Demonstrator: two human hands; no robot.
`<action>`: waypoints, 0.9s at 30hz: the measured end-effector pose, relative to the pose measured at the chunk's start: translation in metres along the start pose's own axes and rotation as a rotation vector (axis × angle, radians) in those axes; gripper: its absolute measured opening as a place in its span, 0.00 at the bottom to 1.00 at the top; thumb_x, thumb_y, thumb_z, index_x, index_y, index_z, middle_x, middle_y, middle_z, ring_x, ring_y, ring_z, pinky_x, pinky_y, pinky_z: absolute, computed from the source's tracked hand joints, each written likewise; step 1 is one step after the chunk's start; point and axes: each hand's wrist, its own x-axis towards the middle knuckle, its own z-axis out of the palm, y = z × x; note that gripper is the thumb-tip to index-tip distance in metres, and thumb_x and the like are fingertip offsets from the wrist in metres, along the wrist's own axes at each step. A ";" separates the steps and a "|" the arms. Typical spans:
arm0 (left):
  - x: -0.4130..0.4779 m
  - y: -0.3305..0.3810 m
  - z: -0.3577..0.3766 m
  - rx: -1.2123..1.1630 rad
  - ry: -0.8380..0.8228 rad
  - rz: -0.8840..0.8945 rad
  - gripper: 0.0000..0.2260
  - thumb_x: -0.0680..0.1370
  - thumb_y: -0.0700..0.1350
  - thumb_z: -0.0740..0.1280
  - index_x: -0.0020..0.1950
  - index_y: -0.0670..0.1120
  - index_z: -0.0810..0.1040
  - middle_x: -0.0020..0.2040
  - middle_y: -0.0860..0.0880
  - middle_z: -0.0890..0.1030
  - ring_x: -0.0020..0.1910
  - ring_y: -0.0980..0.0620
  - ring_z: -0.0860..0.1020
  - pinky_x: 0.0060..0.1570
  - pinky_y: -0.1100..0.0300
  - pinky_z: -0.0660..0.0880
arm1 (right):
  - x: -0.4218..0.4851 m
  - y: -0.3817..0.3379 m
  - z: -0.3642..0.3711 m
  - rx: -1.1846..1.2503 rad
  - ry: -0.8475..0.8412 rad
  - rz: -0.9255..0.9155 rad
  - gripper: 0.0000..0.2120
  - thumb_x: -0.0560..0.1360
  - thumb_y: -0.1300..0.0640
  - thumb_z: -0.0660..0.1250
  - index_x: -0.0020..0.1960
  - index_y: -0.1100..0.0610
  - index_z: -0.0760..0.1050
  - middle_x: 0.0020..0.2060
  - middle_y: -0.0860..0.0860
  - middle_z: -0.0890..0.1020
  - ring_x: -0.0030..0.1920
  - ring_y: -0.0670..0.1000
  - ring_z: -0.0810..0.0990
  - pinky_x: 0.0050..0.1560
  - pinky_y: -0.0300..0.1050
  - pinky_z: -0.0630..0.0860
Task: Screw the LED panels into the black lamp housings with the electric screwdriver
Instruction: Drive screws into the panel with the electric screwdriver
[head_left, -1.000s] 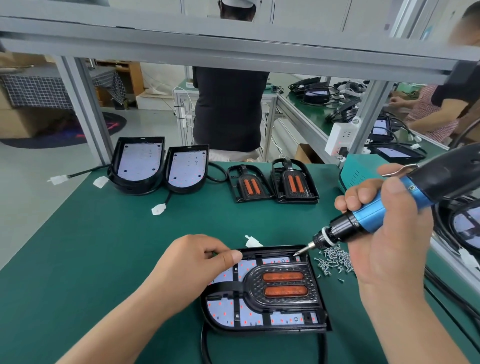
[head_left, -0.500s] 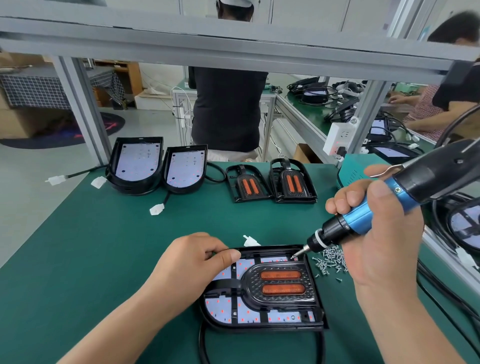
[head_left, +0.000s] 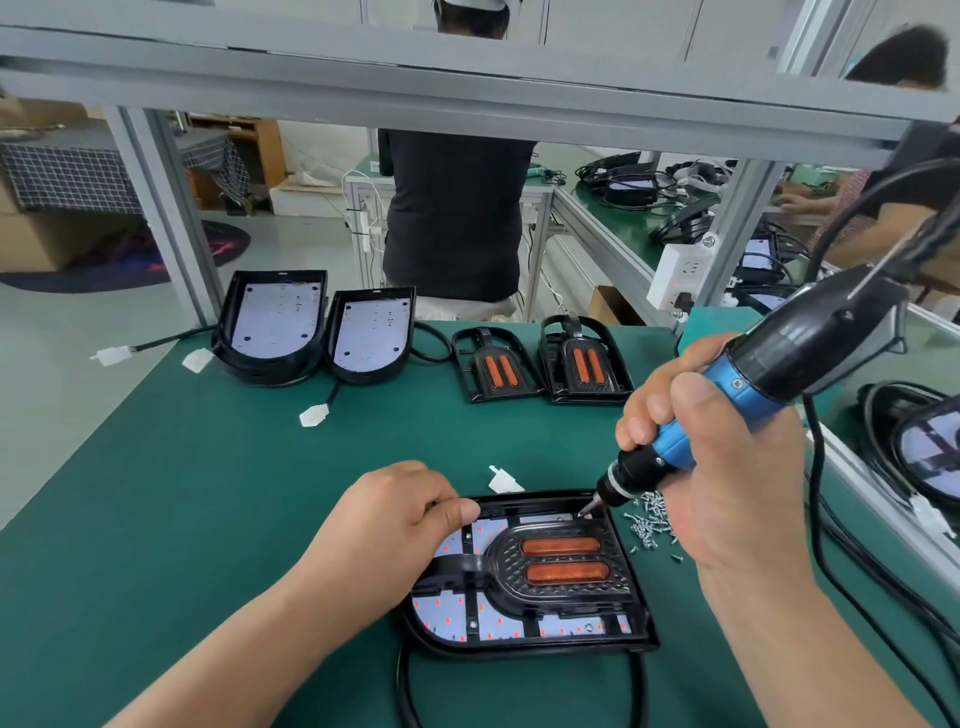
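A black lamp housing (head_left: 636, 636) lies flat on the green mat in front of me, with a white LED panel (head_left: 452, 616) and a black frame with two orange reflectors over it. My left hand (head_left: 384, 525) rests on its far left corner, fingers curled and thumb on the rim. My right hand (head_left: 727, 478) grips the blue and black electric screwdriver (head_left: 769, 384). The bit tip touches the housing's far right corner. A small heap of loose screws (head_left: 647, 525) lies just right of the housing.
Two open housings with bare LED panels (head_left: 270, 327) (head_left: 371, 335) and two black reflector frames (head_left: 496, 371) (head_left: 584, 361) stand at the back of the green mat (head_left: 208, 493). A person stands behind the bench. Cables and another lamp (head_left: 924, 447) lie at right.
The screwdriver has come down and left from above the screw heap until its bit meets the housing's far right corner. My left hand has stayed on the housing.
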 end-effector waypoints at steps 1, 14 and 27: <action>0.001 0.000 0.000 0.002 -0.002 0.001 0.13 0.81 0.56 0.70 0.40 0.52 0.81 0.39 0.54 0.78 0.42 0.56 0.77 0.39 0.64 0.71 | 0.000 0.000 0.000 -0.004 -0.004 0.004 0.06 0.72 0.59 0.69 0.45 0.49 0.75 0.32 0.52 0.73 0.31 0.55 0.73 0.37 0.50 0.75; 0.001 0.001 -0.007 -0.013 -0.058 -0.061 0.15 0.79 0.61 0.71 0.41 0.52 0.81 0.39 0.58 0.80 0.34 0.59 0.75 0.35 0.66 0.71 | 0.004 -0.001 -0.008 0.149 0.039 -0.074 0.11 0.75 0.61 0.66 0.56 0.51 0.77 0.34 0.50 0.74 0.35 0.53 0.73 0.43 0.49 0.76; 0.009 0.001 -0.033 -1.353 -0.089 -0.520 0.16 0.77 0.33 0.65 0.64 0.30 0.78 0.41 0.45 0.79 0.29 0.57 0.71 0.25 0.67 0.72 | 0.006 0.009 -0.024 0.448 0.325 0.083 0.04 0.84 0.53 0.63 0.56 0.52 0.74 0.39 0.47 0.72 0.39 0.48 0.72 0.47 0.42 0.76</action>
